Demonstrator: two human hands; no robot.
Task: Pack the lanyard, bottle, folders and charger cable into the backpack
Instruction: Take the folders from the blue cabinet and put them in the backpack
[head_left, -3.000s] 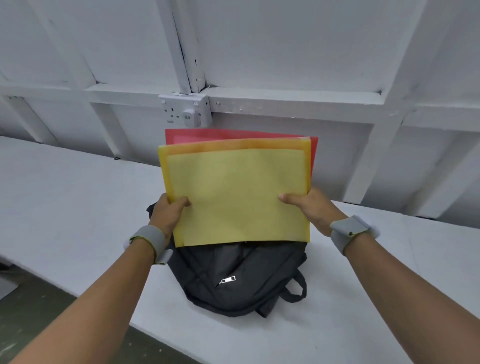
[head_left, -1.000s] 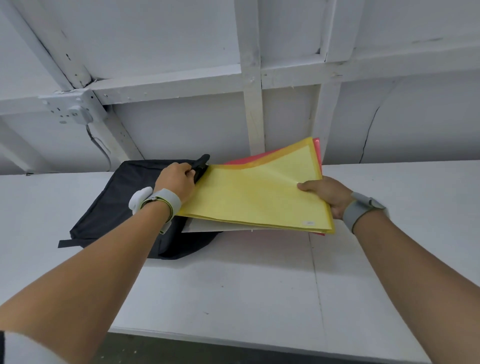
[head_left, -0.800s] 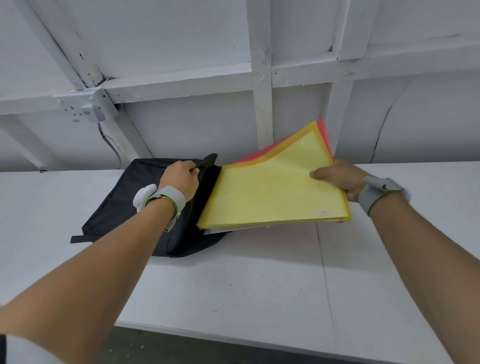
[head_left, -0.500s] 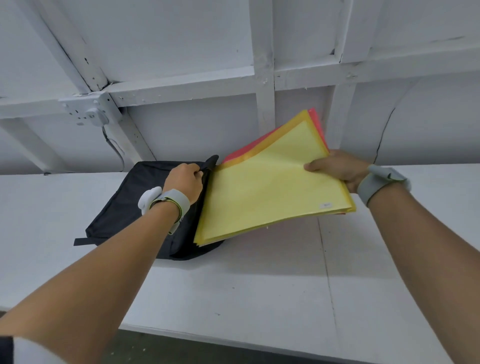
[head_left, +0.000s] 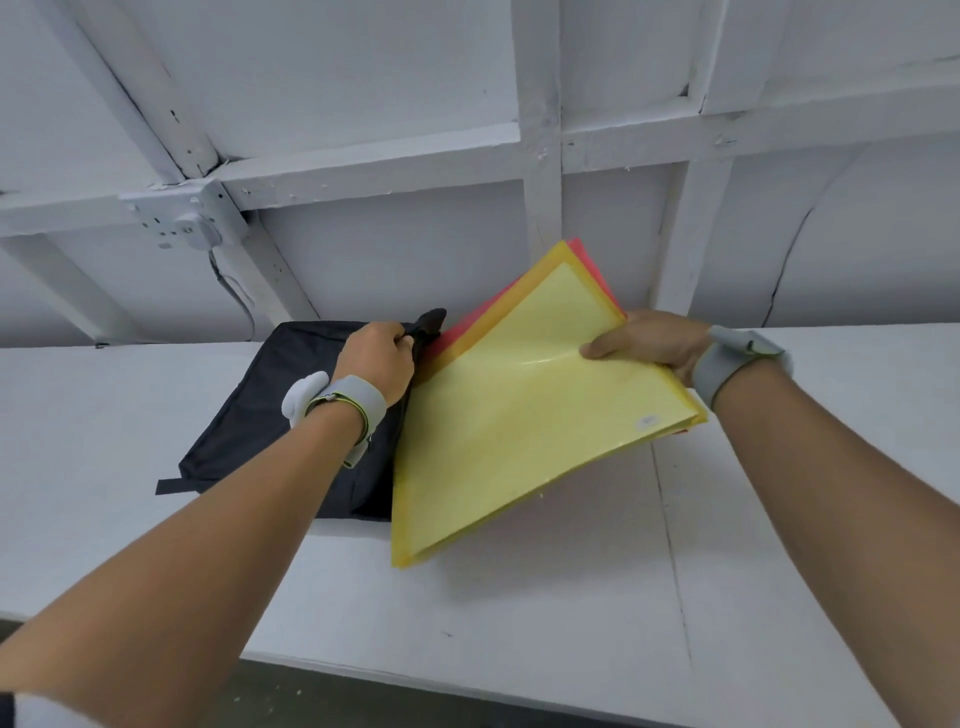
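Since half a second ago the stack of thin plastic folders (head_left: 519, 415), yellow on top with an orange and a red one behind, has tipped more steeply, its near corner now hanging low over the white table (head_left: 519, 613). The right hand (head_left: 649, 345) pinches the stack's far right edge, thumb on top. The left hand (head_left: 376, 358) grips a fold of fabric at the mouth of the flat black fabric backpack (head_left: 270, 410), which lies on the table. The folders' left edge sits just beside that mouth, though it is unclear whether any of it is inside.
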